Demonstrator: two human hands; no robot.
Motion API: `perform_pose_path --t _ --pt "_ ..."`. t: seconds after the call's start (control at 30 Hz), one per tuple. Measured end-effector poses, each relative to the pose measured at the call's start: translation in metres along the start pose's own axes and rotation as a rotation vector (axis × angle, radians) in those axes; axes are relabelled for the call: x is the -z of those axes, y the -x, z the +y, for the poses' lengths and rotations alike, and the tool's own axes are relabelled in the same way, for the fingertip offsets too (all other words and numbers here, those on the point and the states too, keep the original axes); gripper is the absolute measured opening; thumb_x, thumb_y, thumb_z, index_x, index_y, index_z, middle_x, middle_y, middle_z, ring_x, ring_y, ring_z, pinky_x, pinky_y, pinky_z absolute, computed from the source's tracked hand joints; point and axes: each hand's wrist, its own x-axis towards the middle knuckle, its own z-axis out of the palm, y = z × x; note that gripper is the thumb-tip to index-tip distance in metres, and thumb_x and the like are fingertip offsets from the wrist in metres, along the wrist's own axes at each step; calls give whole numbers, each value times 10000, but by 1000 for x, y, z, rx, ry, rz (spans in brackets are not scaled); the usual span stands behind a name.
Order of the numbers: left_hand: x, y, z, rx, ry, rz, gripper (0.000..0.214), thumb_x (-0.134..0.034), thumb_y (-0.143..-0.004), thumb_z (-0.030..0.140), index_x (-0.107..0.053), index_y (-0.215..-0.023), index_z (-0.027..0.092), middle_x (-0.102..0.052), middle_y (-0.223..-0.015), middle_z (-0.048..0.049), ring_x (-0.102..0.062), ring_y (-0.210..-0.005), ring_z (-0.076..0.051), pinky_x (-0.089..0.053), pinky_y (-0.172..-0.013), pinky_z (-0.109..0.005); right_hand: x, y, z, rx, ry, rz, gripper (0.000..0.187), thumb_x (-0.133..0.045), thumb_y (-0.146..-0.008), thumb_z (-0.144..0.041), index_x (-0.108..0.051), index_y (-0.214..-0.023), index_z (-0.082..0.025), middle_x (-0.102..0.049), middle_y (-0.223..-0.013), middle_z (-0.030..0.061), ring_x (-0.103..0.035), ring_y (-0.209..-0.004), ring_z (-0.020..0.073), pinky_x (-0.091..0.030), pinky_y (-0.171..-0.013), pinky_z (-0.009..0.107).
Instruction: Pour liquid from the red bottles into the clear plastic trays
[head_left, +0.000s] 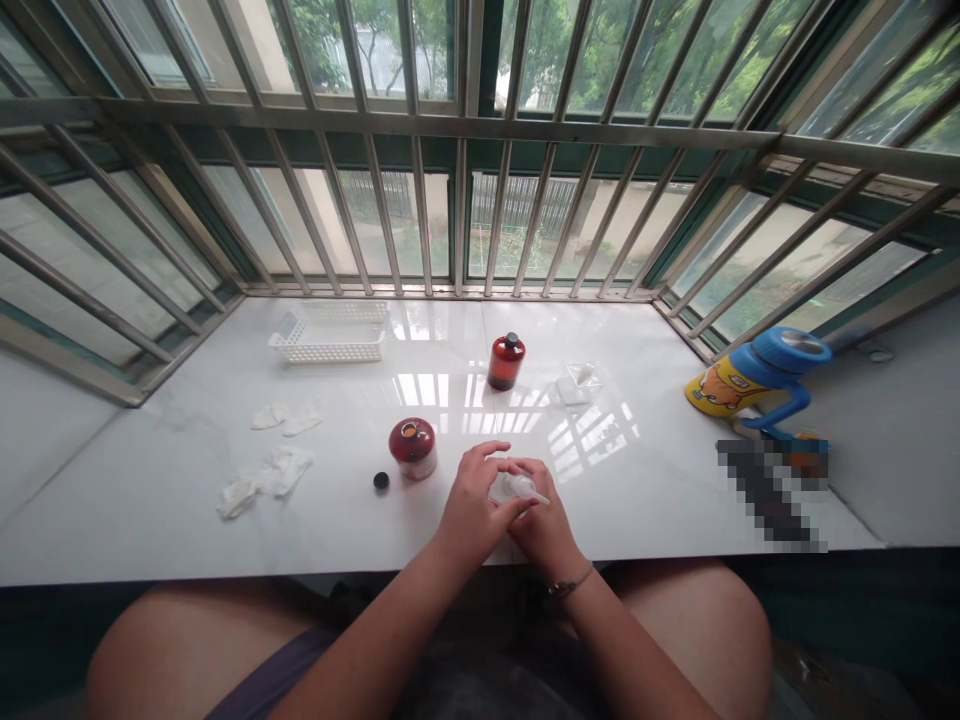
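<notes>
My left hand (471, 497) and my right hand (541, 515) meet over the front of the white marble counter (150, 470). Between them is a small clear plastic dropper piece (519, 488). My right fingers wrap around it, and my left fingertips press on it from above. To the left of my hands stands an open, squat amber glass bottle (412, 447), with its small black cap (381, 481) lying off to its left. Further back, a taller amber bottle (506, 361) stands with a black cap on.
A white plastic basket (328, 333) sits at the back left, near crumpled white tissues (270, 480). A small clear bag (577, 385) lies back right. A blue and yellow flask (757, 375) and a pixelated patch (772, 495) lie at right. Metal window bars (450, 120) line the far edge.
</notes>
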Motion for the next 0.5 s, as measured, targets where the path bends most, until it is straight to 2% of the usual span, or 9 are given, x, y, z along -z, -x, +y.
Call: perform_pose_path --t 0.1,0.27,0.33,0.5 --pt "1 0 4 -23 -7 12 381 -1005 -751 277 -716 -993 227 -689 -1360 -126 -657 -1311 -338 -543 -1136 -532 0 0 -1 -5 9 7 549 -827 -871 -378 -534 -1322 -269 -666 -1213 96 -707 -1086 310 -664 -911 508" --pt "6 5 14 -159 -13 38 375 -904 -762 48 -709 -1019 238 -674 -1371 -110 -654 -1308 -314 -553 -1122 -481 -2 1 0 4 30 13 597 -846 -872 -398 -501 -1342 -269 -653 -1231 109 -706 -1090 320 -662 -898 520" --pt "9 9 17 -210 -16 49 390 -889 -767 30 -709 -1042 241 -669 -1372 -113 -650 -1308 -315 -553 -1123 -479 -2 2 0 6 35 13 599 -843 -872 -391 -495 -1345 -270 -652 -1220 104 -707 -1075 316 -665 -880 513" --pt "14 14 14 -157 -51 55 346 -897 -810 81 -735 -1066 246 -673 -1356 -112 -670 -1270 -315 -579 -1085 -481 1 1 0 20 2 -2 607 -855 -885 -439 -504 -1353 -278 -658 -1275 105 -708 -1135 310 -658 -938 510"
